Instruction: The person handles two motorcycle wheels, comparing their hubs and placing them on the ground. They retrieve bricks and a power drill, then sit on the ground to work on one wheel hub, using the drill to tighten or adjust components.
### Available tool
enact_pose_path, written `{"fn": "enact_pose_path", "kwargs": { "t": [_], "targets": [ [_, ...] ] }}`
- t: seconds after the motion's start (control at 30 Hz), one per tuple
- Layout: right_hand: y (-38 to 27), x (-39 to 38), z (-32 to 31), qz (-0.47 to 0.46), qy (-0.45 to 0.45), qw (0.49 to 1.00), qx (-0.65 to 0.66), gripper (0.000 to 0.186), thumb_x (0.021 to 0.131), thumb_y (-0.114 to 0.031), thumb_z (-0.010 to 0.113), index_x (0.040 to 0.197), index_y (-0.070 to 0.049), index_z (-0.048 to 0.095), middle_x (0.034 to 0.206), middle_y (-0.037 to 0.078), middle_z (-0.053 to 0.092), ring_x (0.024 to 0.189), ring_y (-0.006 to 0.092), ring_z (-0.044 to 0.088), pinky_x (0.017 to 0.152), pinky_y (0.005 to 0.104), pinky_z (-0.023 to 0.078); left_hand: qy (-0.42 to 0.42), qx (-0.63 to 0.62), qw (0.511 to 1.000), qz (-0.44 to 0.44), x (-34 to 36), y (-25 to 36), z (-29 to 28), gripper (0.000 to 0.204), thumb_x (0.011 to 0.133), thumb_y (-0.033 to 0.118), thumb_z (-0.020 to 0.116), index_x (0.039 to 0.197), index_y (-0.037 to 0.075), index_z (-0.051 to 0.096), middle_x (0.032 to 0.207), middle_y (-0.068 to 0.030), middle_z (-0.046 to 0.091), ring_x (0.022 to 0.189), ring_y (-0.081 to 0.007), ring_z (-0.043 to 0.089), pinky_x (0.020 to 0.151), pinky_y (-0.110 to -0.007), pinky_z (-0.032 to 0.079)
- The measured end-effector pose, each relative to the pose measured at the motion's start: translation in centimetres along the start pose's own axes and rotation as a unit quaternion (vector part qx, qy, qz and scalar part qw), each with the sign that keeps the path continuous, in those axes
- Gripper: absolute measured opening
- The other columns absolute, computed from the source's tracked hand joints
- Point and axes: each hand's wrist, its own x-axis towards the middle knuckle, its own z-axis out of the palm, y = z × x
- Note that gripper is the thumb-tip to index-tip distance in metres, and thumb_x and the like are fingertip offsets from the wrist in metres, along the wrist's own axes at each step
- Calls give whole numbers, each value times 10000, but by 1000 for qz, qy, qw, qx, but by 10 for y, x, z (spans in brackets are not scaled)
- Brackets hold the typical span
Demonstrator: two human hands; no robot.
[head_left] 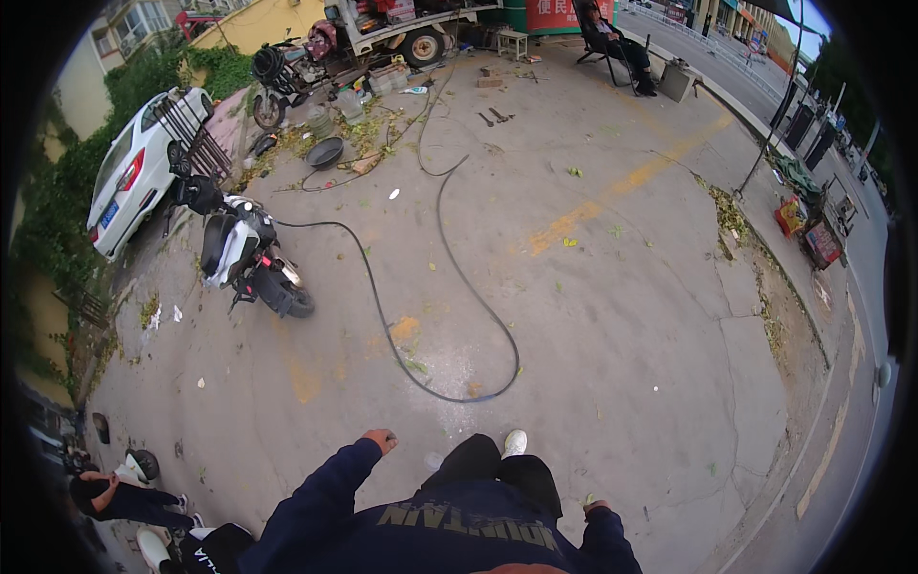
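Note:
At the bottom, my left hand (381, 439) reaches out of a navy sleeve with its fingers curled; anything inside it is too small to make out. My right hand (597, 505) hangs low at the right, partly hidden, its fingers bent beside a small yellowish bit that I cannot identify. A white shoe (514, 442) shows beyond my dark trousers. A long black hose (382, 316) loops over the pavement (622, 354) in front of me and runs toward a white-and-black motorcycle (229, 244) at the left.
A white car (134, 187), cargo vehicle (382, 29), black basin (325, 153) and tools (492, 117) lie beyond. A person (622, 53) sits in a folding chair at the back; another (124, 497) is at the lower left. A cart (822, 239) stands by the right kerb (803, 325).

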Motion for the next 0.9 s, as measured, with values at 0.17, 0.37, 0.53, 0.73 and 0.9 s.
{"fn": "enact_pose_path", "kwargs": {
  "t": [0.17,0.37,0.53,0.73,0.9],
  "targets": [
    [-317,18,-274,-323,188,915,150,379,919,-335,641,1132,-39,743,959,172,773,953,329,743,868,437,580,-94,-112,967,-208,68,49,-19,431,964,484,642,1122,104,770,977,-116,784,1019,-281,738,926,-410,570],
    [-527,-32,-468,-449,173,869,117,364,958,-322,633,1191,-56,717,1010,162,774,958,299,751,871,415,579,-222,109,956,-157,188,74,-65,736,943,713,486,1188,76,763,1219,-212,720,1178,-381,668,1016,-473,518],
    [-503,83,-527,-326,122,937,41,328,909,-297,651,1052,-23,761,808,117,770,747,229,765,767,379,612,-43,83,983,-156,388,201,-299,675,888,710,580,944,78,811,948,-166,768,946,-368,733,835,-485,570],
    [-533,117,-567,54,-58,966,247,296,902,-97,575,1144,12,706,899,205,751,720,332,751,632,449,620,220,-35,969,-111,586,296,-547,539,923,568,617,777,70,761,751,-179,706,790,-395,700,728,-490,557],
    [-695,156,-623,46,-152,983,96,310,898,-201,590,1102,-22,740,967,193,763,845,331,751,763,442,603,167,-12,983,-76,733,313,-661,559,928,568,614,748,54,741,746,-195,697,778,-408,690,729,-507,552]
  ]
}}
